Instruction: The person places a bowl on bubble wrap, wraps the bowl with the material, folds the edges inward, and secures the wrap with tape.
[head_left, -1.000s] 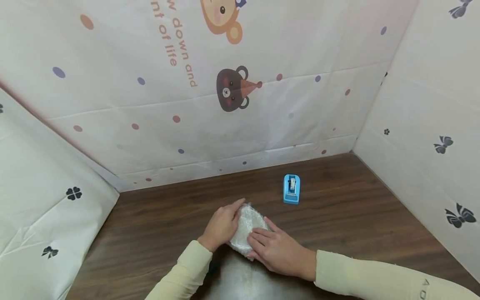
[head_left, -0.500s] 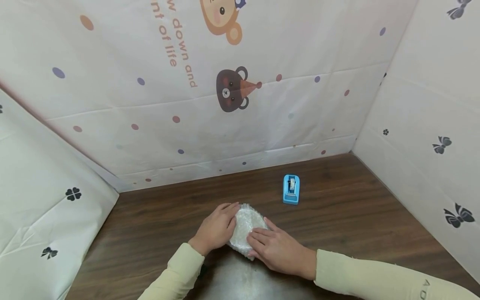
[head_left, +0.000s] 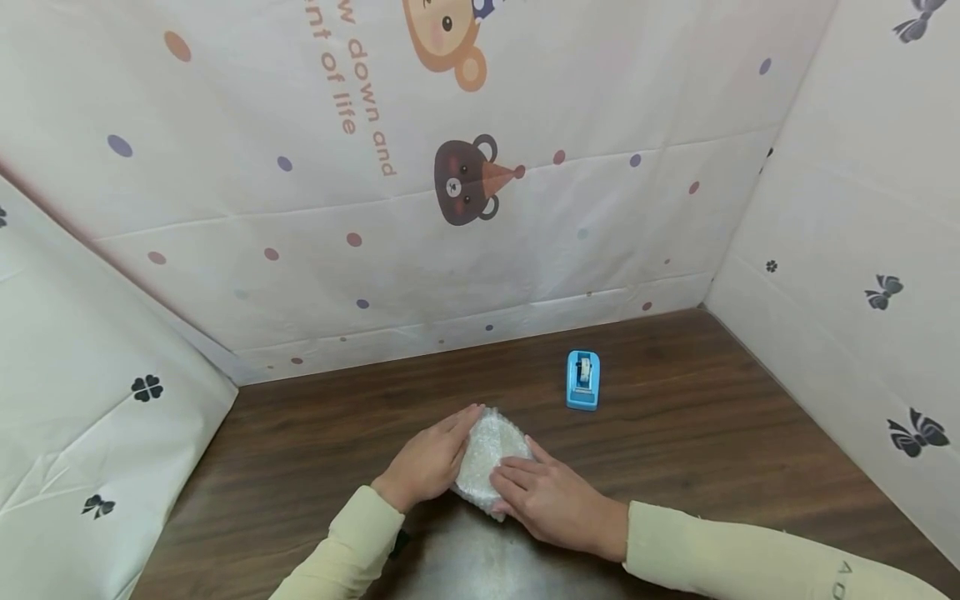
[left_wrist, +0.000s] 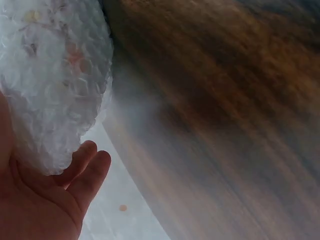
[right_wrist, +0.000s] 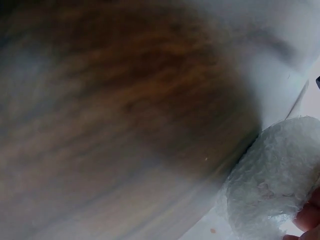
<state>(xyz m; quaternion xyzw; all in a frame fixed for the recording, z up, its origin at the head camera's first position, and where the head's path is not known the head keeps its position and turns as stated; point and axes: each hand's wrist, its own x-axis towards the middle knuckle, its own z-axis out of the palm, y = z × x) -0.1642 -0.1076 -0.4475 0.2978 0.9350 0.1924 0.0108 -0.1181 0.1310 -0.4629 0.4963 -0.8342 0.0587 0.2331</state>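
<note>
A bundle in clear bubble wrap (head_left: 483, 462) lies on the wooden table, held between both hands. My left hand (head_left: 427, 458) grips its left side. The left wrist view shows the bubble-wrapped bundle (left_wrist: 55, 80) with its end in the left palm (left_wrist: 42, 200), fingers along one side; faint yellow and reddish patches show through the wrap. From the right, my right hand (head_left: 555, 500) holds the bundle, several fingertips on its top and one finger along the far right edge. In the right wrist view only the fingertips (right_wrist: 307, 217) show, against the wrap. What is inside stays hidden.
A blue tape dispenser (head_left: 582, 380) stands on the table, behind and right of the bundle. Dark wood table top (head_left: 300, 467) surrounds the hands. White printed sheets, one with a bear picture (head_left: 463, 182), hang as walls along the back and both sides.
My left hand has slid back toward the lower left along the bundle, its extended finger now drawn in with the others. The bundle and right hand have shifted only slightly.
</note>
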